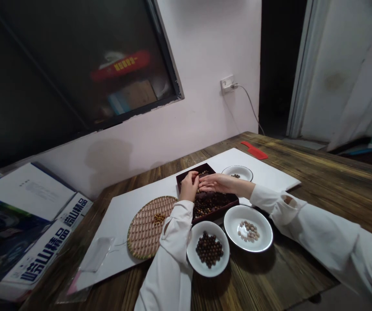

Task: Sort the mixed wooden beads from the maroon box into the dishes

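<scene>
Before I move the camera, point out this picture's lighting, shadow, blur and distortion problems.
Head view: dim overall, the doorway nearly black; head view: a soft shadow on the wall; head view: a blurred red item behind the dark window; head view: the right sleeve looks stretched toward the edge, probably lens distortion; head view: the left hand is too small to show whether it holds anything.

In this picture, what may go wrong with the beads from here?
The left sleeve crosses the edge of the tray; a brush might scatter its yellow beads. It also runs beside the bowl of dark beads and may knock it. The right hand is open above the box; anything dropped could mix with the box beads.
</scene>
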Demonstrator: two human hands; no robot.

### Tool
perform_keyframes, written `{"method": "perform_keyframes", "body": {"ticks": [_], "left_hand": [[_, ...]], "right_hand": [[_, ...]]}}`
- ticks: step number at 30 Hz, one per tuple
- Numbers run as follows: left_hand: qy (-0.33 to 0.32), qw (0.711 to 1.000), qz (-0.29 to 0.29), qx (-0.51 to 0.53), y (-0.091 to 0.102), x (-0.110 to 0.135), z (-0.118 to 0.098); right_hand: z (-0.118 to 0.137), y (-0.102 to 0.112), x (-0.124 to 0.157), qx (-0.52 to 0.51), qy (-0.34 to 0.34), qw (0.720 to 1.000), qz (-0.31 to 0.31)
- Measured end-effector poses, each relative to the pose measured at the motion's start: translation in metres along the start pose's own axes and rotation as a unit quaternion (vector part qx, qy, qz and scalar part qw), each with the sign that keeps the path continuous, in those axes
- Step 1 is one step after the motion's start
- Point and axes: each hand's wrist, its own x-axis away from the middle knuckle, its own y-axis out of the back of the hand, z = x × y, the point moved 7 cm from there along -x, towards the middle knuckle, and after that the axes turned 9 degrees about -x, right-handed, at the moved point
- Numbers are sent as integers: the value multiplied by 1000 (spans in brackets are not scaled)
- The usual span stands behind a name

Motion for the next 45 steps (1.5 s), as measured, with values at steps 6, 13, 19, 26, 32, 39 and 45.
{"method": "perform_keyframes", "body": {"ticks": [6,13,19,26,32,39,45], "left_hand": [[-39,999,4,-32,-1,-1,-4],[-51,998,28,-27,-4,0,-5],[-41,997,62,-23,-8,1,-6],[-21,993,115,-7,-16,4,-7],[-31,986,160,-32,-21,8,-14],[-63,980,178,-56,-25,10,-17],[-78,976,195,-57,-29,12,-16]], "right_hand": [[-2,1,0,33,-5,999,26],[-3,-4,0,79,-7,996,45],[-8,-5,-2,159,22,982,96],[-36,-15,9,440,-95,874,183],[-34,-13,12,513,-121,840,128],[-43,-25,19,341,-195,904,166],[-35,-28,19,401,-111,882,223]]}}
